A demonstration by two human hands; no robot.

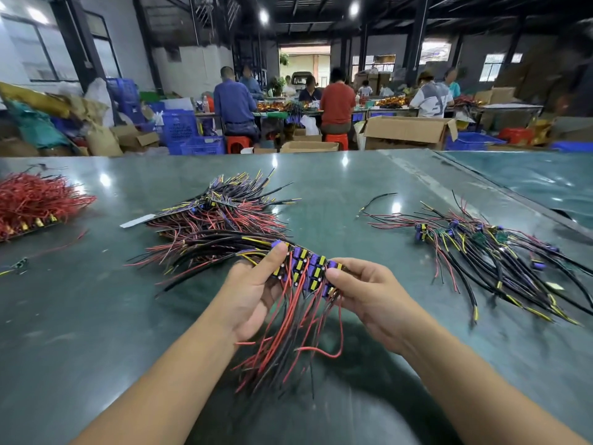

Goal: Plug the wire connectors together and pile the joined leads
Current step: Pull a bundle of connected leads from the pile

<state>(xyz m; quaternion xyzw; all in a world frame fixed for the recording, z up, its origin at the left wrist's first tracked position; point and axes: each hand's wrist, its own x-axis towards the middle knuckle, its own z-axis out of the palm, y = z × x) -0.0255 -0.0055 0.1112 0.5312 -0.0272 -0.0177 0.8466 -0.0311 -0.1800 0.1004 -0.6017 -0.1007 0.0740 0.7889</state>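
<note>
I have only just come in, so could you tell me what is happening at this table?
A person holds a bundle of joined red and black leads with purple and yellow connectors above the green table, left hand and right hand gripping its two sides. A big heap of similar leads lies just beyond, and a looser pile of leads lies to the right.

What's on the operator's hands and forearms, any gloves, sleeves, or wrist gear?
Nothing worn. The left hand and the right hand are both bare, with no gloves or finger cots. Both forearms are uncovered all the way to the bottom edge of the picture, with no sleeve cuff in view. No watch, ring, wristband or strap shows on either side. Fingernails look short and unpainted.
</note>
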